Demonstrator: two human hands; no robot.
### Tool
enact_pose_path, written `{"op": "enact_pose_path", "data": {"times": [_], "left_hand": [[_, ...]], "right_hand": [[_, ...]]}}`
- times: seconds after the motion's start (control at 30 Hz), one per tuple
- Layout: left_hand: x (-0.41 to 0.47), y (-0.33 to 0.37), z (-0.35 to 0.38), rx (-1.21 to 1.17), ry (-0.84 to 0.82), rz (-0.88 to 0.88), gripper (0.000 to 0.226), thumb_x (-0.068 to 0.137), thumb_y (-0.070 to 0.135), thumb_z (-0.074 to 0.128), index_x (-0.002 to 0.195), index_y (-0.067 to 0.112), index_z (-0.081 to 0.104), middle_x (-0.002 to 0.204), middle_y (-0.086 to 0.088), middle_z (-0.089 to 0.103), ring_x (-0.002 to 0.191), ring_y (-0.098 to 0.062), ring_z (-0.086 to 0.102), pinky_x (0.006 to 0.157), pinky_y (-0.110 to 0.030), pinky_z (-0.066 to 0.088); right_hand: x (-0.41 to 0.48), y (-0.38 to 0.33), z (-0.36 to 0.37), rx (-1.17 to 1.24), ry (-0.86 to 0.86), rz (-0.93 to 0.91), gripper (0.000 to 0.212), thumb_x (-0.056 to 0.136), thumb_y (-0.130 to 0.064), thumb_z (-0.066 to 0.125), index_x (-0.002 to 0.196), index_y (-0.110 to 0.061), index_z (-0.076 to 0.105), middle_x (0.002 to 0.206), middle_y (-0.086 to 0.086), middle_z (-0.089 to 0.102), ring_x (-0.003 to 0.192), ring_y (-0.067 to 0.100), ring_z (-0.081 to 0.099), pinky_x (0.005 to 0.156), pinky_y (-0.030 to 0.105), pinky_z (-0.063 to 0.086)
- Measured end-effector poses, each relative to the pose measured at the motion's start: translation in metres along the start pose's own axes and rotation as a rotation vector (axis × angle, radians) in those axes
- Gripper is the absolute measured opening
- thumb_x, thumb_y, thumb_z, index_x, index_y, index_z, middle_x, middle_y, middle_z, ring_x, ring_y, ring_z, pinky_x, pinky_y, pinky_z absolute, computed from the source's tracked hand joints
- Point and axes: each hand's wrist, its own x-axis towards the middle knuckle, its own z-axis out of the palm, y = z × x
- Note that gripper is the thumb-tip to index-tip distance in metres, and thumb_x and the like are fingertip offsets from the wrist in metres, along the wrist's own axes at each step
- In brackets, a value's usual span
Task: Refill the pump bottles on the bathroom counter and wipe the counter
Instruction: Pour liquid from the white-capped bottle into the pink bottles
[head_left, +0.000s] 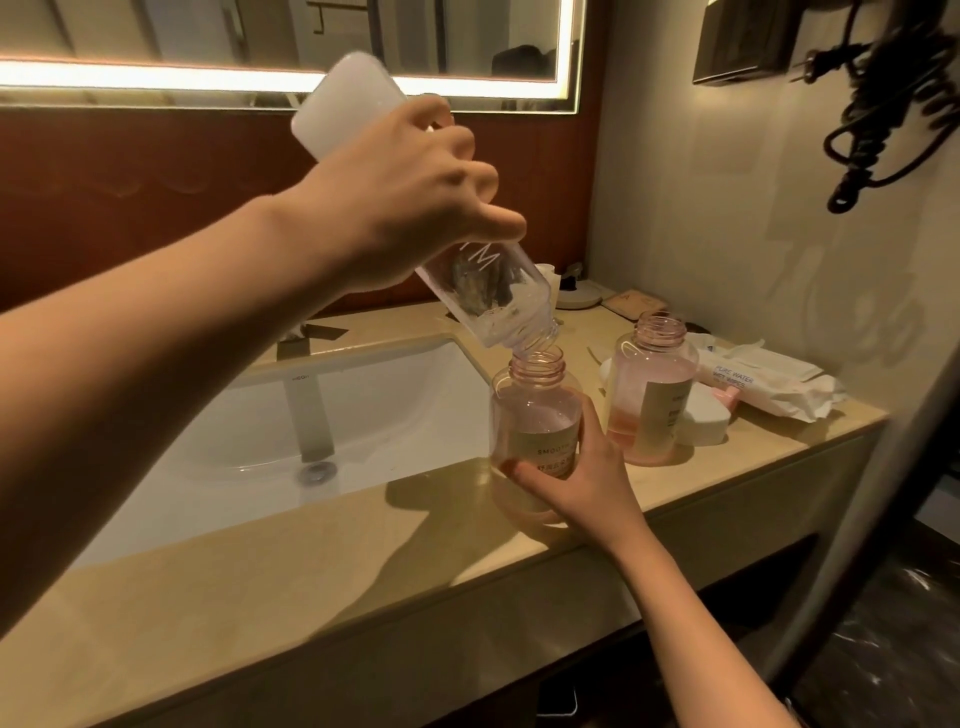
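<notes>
Two uncapped pump bottles right of the sink: near bottle, clasped by the right hand, under the tilted refill bottle gripped in the left hand; mouths barely aligned, so a wobble would likely spill onto the counter.

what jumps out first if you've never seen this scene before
In the middle, the left hand tips a clear bottle mouth-down over the open neck of a pink bottle, which the right hand grips on the counter beside the sink. Just right of it stands a second pink bottle, also uncapped, with a pack of wet wipes further right. Along the top, a bright strip of light edges the mirror.
</notes>
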Motion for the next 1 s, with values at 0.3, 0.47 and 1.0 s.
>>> {"op": "enact_pose_path", "data": {"times": [0.3, 0.47, 1.0], "left_hand": [[0.016, -0.002, -0.006, 0.123, -0.031, 0.085, 0.069, 0.080, 0.011, 0.069, 0.138, 0.028, 0.037, 0.134, -0.011, 0.052, 0.125, -0.037, 0.044, 0.105, -0.047, 0.029], [0.020, 0.000, -0.011, 0.152, -0.029, 0.121, 0.070, 0.077, 0.012, 0.074, 0.137, 0.029, 0.041, 0.131, -0.009, 0.055, 0.127, -0.035, 0.040, 0.108, -0.045, 0.028], [0.016, -0.001, -0.003, 0.114, 0.001, 0.108, 0.066, 0.077, 0.012, 0.072, 0.134, 0.028, 0.044, 0.131, -0.011, 0.056, 0.126, -0.036, 0.042, 0.106, -0.047, 0.028]], "right_hand": [[0.000, 0.001, -0.001, 0.017, -0.006, 0.012, 0.094, 0.054, -0.065, 0.070, 0.133, -0.026, 0.036, 0.120, -0.012, 0.056, 0.110, 0.008, 0.055, 0.091, 0.027, 0.049], [-0.001, 0.000, -0.001, 0.011, -0.004, 0.013, 0.098, 0.054, -0.067, 0.070, 0.135, -0.023, 0.036, 0.123, -0.008, 0.057, 0.112, 0.009, 0.055, 0.092, 0.028, 0.049], [0.000, 0.000, -0.001, 0.019, -0.015, 0.014, 0.097, 0.054, -0.067, 0.070, 0.134, -0.027, 0.035, 0.120, -0.013, 0.055, 0.111, 0.005, 0.053, 0.089, 0.018, 0.045]]}}
